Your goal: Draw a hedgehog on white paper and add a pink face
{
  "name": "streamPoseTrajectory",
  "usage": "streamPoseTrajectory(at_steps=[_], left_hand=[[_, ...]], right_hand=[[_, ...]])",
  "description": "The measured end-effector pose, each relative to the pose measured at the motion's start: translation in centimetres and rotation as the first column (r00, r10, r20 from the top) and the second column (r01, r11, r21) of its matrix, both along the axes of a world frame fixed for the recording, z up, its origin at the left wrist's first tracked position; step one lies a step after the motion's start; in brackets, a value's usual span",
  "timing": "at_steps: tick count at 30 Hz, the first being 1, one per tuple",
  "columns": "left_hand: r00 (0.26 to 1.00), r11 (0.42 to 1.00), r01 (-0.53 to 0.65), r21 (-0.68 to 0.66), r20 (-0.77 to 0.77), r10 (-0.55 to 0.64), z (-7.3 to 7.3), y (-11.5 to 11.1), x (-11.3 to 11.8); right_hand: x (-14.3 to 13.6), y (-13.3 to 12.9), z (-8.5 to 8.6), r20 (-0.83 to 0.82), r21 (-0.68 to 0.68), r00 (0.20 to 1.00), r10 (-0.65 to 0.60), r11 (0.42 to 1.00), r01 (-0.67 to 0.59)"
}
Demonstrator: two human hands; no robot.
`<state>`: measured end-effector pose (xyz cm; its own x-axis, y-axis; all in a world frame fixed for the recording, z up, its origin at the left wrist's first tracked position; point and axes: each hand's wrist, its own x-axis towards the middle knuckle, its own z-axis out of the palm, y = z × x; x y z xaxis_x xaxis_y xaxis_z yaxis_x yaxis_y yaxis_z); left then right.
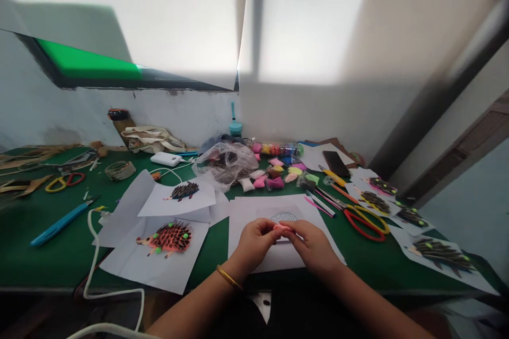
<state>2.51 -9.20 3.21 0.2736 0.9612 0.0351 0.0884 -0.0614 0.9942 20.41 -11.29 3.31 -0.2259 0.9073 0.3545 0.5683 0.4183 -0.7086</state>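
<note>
Between the fingertips of both hands is a small lump of pink-orange modelling clay (281, 228). My left hand (256, 241) pinches it from one side, and my right hand (314, 243) pinches it from the other. Under the hands lies a stack of white paper (246, 212). A printed drawing (284, 216) with a dotted, rounded outline shows on it, partly covered by my fingers. To the left, a hedgehog picture (170, 238) has an orange body, dark spines and green balls. A second hedgehog picture (185, 190) lies just behind it.
Red-and-yellow scissors (366, 222) and pens (320, 204) lie right of the paper. Small clay packets (274, 183) and a plastic bag (226, 164) sit behind. More hedgehog pictures (441, 254) line the right edge. A blue craft knife (61, 225) and a white cable (93, 265) are at left.
</note>
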Motion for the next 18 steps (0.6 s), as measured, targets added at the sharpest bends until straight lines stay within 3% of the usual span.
streamPoseTrajectory(at_steps=[5, 9, 13, 18], left_hand=[[0.978, 0.982, -0.096, 0.160, -0.167, 0.123, -0.01, -0.14, -0.22], [0.977, 0.962, -0.017, 0.272, -0.200, 0.073, 0.52, -0.68, 0.02], [0.989, 0.974, 0.118, 0.193, -0.108, -0.099, 0.77, -0.99, 0.37], [0.996, 0.993, 0.040, 0.112, -0.080, -0.031, -0.02, -0.76, 0.37]], right_hand=[[-0.71, -0.34, 0.40, -0.151, -0.161, 0.988, -0.032, 0.987, 0.008], [-0.71, -0.15, 0.31, -0.090, -0.157, 0.992, -0.084, 0.985, 0.069], [-0.40, 0.31, -0.17, 0.017, -0.078, 0.985, -0.172, 0.982, 0.173], [-0.53, 0.26, -0.11, 0.086, 0.000, 0.994, -0.068, 0.998, 0.068]])
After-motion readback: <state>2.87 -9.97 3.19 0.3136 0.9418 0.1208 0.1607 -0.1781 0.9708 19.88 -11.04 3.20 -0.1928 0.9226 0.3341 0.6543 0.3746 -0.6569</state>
